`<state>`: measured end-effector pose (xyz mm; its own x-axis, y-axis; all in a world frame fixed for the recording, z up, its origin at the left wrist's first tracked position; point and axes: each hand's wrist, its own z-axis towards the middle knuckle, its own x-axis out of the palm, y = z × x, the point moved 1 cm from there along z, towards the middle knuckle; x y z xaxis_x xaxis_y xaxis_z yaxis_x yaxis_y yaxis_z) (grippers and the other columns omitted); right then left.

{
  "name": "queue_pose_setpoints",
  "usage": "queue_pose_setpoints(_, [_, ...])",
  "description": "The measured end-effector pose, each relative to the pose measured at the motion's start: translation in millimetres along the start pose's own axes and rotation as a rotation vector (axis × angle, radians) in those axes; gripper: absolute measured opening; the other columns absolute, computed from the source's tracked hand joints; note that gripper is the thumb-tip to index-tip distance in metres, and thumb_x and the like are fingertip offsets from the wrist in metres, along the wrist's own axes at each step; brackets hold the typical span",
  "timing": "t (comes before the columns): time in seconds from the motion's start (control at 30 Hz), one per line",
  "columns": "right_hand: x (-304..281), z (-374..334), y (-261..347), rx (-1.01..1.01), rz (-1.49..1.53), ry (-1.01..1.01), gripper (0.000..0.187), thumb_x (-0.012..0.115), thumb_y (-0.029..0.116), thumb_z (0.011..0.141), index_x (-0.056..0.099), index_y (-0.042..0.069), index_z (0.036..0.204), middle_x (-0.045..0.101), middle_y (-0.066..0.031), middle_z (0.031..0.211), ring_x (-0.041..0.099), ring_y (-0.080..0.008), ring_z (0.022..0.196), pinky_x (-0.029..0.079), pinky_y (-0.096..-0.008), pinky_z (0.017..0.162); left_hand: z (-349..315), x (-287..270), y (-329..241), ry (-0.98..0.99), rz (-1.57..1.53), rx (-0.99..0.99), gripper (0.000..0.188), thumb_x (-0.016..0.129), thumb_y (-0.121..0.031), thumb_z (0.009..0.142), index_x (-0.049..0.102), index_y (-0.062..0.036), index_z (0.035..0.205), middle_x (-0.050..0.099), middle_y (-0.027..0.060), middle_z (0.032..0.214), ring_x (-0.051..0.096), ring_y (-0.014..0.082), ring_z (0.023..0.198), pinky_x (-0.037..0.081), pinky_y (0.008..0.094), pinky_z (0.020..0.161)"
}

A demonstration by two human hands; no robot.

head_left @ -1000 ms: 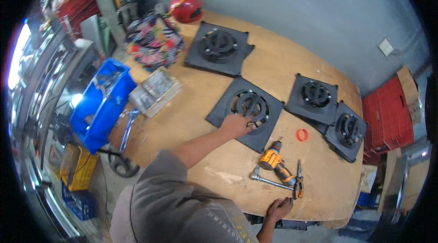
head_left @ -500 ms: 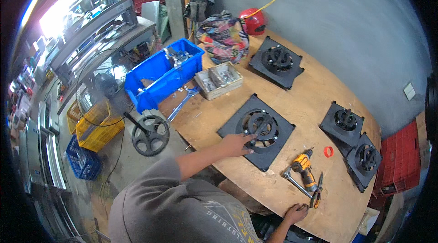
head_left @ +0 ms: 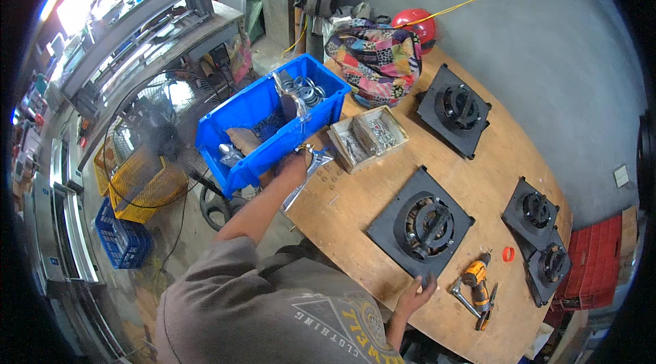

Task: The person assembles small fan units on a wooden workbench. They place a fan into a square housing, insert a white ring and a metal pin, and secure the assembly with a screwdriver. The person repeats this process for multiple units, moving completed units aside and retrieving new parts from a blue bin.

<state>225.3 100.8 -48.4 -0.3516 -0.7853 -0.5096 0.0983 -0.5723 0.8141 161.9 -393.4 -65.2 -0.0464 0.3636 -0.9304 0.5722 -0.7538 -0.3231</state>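
1. Your right hand (head_left: pixel 414 297) is partly open at the near corner of the black plate unit (head_left: pixel 427 226); contact cannot be confirmed. The unit lies flat on the wooden table (head_left: pixel 342 255).
2. To its right, the cordless drill (head_left: pixel 477 275) rests on the surface.
3. Your left hand (head_left: pixel 294 164) is beside the blue bin (head_left: pixel 328 115) and wrench (head_left: pixel 301 186); finger opening and hold cannot be determined.
4. Farther off stand the parts box (head_left: pixel 379 158), then the patterned bag (head_left: pixel 376 67).
5. The grey wall (head_left: pixel 506 77) bounds the far side.
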Motion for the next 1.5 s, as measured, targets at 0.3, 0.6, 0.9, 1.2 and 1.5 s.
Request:
queue_pose_setpoints(0.3, [82.6, 68.6, 81.6, -0.148, -0.441, 0.033, 0.052, 0.068, 0.019, 0.083, 0.053, -0.004, 0.127, 0.053, -0.0284, 0.132, 0.051, -0.0455, 0.121, 0.040, -0.0519, 0.103, 16.4, -9.1, 2.4, 0.160, -0.119, -0.097, 0.047, 0.036, -0.015, 0.099, 0.044, -0.0016, 0.143, 0.052, 0.0323, 0.134, 0.060, 0.0435, 0.114, 0.048, 0.0544, 0.096])
queue_pose_setpoints(0.6, [85.3, 63.7, 62.9, -0.322, -0.583, -0.058, 0.033, 0.062, 0.015, 0.085, 0.061, 0.000, 0.115, 0.056, -0.0237, 0.128, 0.055, -0.0425, 0.116, 0.044, -0.0514, 0.098, 15.6, 4.4, 20.7, 0.136, -0.191, 0.003, 0.038, 0.047, -0.014, 0.095, 0.057, 0.0074, 0.125, 0.063, 0.0305, 0.116, 0.064, 0.0432, 0.105, 0.049, 0.0522, 0.095])
queue_pose_setpoints(0.9, [65.4, 31.2, 109.2, -0.293, -0.358, -0.048, 0.038, 0.066, 0.020, 0.089, 0.060, -0.001, 0.120, 0.059, -0.0222, 0.122, 0.056, -0.0398, 0.115, 0.044, -0.0459, 0.100, -15.9, -49.7, -2.8, 0.172, -0.396, 0.349, 0.022, 0.059, -0.014, 0.092, 0.068, -0.0028, 0.108, 0.068, 0.0277, 0.103, 0.067, 0.0422, 0.098, 0.052, 0.0528, 0.079])
queue_pose_setpoints(1.2, [126.3, 9.4, 184.8, 0.045, 0.261, 0.475, 0.034, 0.073, 0.011, 0.084, 0.064, 0.000, 0.115, 0.072, -0.0176, 0.097, 0.071, -0.0266, 0.083, 0.055, -0.0351, 0.075, -76.8, -34.2, -116.9, 1.116, -1.126, 0.334, 0.024, 0.069, -0.014, 0.094, 0.063, 0.0014, 0.111, 0.069, 0.0048, 0.090, 0.064, 0.0116, 0.079, 0.052, 0.0274, 0.071])
queue_pose_setpoints(1.5, [96.5, 4.0, 143.6, 0.157, -0.031, 0.638, 0.029, 0.072, 0.020, 0.085, 0.068, 0.002, 0.108, 0.073, -0.0177, 0.090, 0.072, -0.0293, 0.081, 0.056, -0.0360, 0.074, -24.9, -34.7, -67.7, 0.237, -0.161, 0.575, 0.032, 0.070, -0.016, 0.082, 0.068, -0.0086, 0.114, 0.068, 0.0168, 0.104, 0.067, 0.0362, 0.095, 0.054, 0.0455, 0.083])
